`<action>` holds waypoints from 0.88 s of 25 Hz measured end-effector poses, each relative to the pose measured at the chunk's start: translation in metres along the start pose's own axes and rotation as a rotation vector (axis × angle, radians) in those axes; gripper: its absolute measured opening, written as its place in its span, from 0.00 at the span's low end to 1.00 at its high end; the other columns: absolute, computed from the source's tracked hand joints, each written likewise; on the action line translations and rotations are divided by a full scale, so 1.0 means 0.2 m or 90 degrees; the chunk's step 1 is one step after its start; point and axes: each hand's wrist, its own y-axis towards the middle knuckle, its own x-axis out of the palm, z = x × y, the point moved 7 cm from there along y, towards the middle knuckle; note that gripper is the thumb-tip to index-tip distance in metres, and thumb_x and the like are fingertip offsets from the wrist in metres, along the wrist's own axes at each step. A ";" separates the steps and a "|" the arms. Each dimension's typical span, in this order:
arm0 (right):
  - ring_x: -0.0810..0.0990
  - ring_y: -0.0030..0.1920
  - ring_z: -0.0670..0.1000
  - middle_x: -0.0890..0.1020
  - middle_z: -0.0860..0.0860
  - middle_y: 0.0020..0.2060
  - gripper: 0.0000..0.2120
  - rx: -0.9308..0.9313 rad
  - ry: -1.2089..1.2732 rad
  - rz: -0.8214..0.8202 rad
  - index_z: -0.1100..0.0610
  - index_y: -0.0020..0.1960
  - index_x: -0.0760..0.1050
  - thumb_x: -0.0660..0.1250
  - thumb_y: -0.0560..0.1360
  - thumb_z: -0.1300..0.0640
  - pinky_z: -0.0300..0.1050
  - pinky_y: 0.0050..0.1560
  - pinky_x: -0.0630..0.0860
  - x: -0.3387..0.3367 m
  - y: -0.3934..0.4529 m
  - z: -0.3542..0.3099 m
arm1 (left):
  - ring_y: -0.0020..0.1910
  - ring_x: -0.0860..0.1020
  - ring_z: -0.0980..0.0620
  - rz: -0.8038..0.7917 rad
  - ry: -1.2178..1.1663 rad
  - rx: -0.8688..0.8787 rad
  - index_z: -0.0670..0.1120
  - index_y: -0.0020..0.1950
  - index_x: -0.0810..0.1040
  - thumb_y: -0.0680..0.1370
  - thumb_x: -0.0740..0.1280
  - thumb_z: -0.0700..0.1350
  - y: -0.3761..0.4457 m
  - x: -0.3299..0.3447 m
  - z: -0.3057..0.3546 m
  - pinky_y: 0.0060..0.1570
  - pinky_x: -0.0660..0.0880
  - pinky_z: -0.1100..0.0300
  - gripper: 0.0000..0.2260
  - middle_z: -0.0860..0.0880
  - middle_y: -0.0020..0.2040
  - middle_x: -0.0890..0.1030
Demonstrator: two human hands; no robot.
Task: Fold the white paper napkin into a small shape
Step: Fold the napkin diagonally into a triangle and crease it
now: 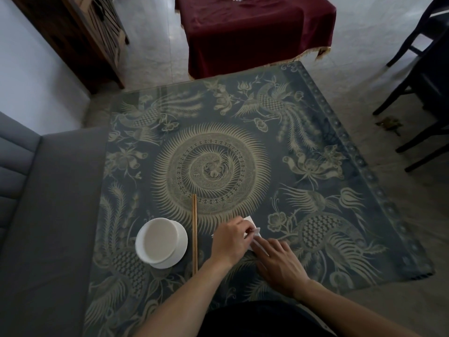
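The white paper napkin (pixel 254 230) lies on the patterned table (pixel 243 132) near its front edge, mostly hidden under both hands. My left hand (pixel 229 240) covers its left part, fingers curled and pinching a raised fold of paper. My right hand (pixel 279 261) lies to the right, its fingers stretched along the napkin's lower edge and pressing it down. Only a white corner and a thin creased strip show between the hands.
A white bowl (pixel 159 238) on a white saucer (pixel 178 254) stands left of the hands. A pair of wooden chopsticks (pixel 194 232) lies between bowl and napkin. A grey sofa (pixel 48 203) borders the table's left. Dark chairs (pixel 422 76) stand at the right, a red-draped table (pixel 255 32) beyond.
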 end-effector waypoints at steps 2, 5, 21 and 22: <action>0.76 0.56 0.55 0.75 0.52 0.65 0.22 -0.008 0.015 0.012 0.56 0.68 0.72 0.65 0.76 0.50 0.51 0.50 0.76 -0.01 -0.04 0.04 | 0.37 0.77 0.53 0.001 0.012 -0.003 0.49 0.44 0.82 0.75 0.71 0.47 -0.01 0.01 0.01 0.36 0.70 0.62 0.03 0.53 0.41 0.81; 0.77 0.54 0.53 0.77 0.49 0.59 0.17 0.000 0.030 0.028 0.51 0.64 0.75 0.65 0.76 0.50 0.49 0.49 0.74 -0.02 -0.14 0.13 | 0.41 0.79 0.52 -0.026 0.034 0.015 0.48 0.45 0.82 0.75 0.71 0.43 -0.03 0.06 0.02 0.41 0.73 0.57 0.01 0.52 0.42 0.81; 0.74 0.62 0.53 0.74 0.49 0.66 0.22 -0.022 0.066 -0.014 0.47 0.71 0.70 0.64 0.77 0.49 0.49 0.58 0.73 -0.02 -0.24 0.17 | 0.39 0.78 0.48 -0.102 0.160 0.037 0.48 0.42 0.77 0.74 0.72 0.48 -0.12 0.22 0.05 0.38 0.72 0.54 0.06 0.51 0.39 0.78; 0.74 0.63 0.53 0.74 0.49 0.66 0.23 -0.021 0.067 -0.018 0.47 0.71 0.69 0.63 0.77 0.49 0.49 0.58 0.73 -0.03 -0.24 0.17 | 0.39 0.77 0.48 -0.105 0.162 0.040 0.48 0.42 0.77 0.74 0.72 0.49 -0.12 0.23 0.06 0.38 0.72 0.54 0.06 0.51 0.39 0.78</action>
